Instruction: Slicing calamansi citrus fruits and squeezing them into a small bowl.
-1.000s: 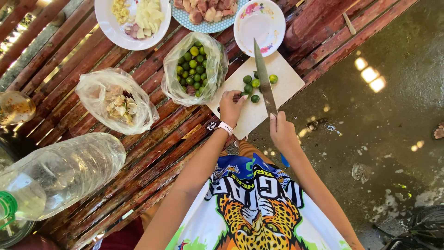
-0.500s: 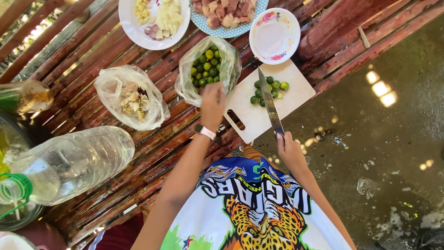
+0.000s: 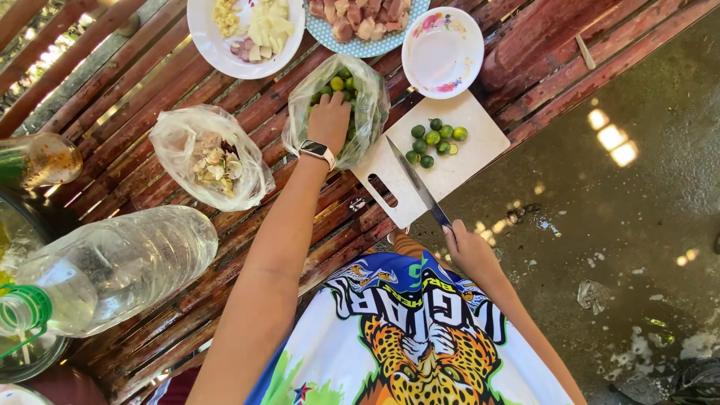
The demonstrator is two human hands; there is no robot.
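On the left edge we see a big clear plastic bottle (image 3: 124, 266) lying on its side on the worktop (image 3: 247, 225) of red bamboo slats, and above it a glass jar (image 3: 41, 159). Next comes a crumpled plastic bag (image 3: 206, 157) with pale pieces inside. At the top stands a white plate (image 3: 244, 34) with cut yellow and white pieces. Our left hand (image 3: 328, 120), with a watch on the wrist, reaches into the open plastic bag of small green limes (image 3: 341, 105); its fingers are down among the fruit, and we cannot tell if they are closed on one. Behind this bag is a blue plate of meat pieces (image 3: 360, 22). Then comes the white cutting board (image 3: 442, 169), with a small heap of limes (image 3: 435, 141) on its far part. Our right hand (image 3: 469, 247) is clenched around the handle of a long knife (image 3: 416, 184), and the blade lies slanted over the board. Above the board stands an empty flowered bowl (image 3: 442, 51). On the far right is wet grey floor (image 3: 622, 225).
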